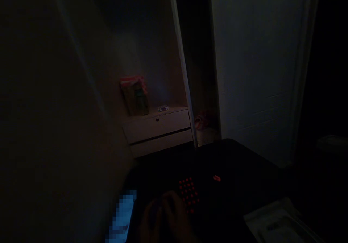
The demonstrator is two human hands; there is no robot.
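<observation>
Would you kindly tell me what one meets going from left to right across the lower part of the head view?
Bright bluish patch, left hand, right hand, rows of red dots, small reddish piece, pale flat thing.

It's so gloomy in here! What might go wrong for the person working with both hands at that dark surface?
1. The left hand and right hand are close together in deep shadow, so a small slip might go unnoticed.
2. The group of red dots is right beside the right hand; if they are loose pieces, which I can't tell, a nudge might scatter them.
3. The small orange piece on the dark surface might get lost.
</observation>
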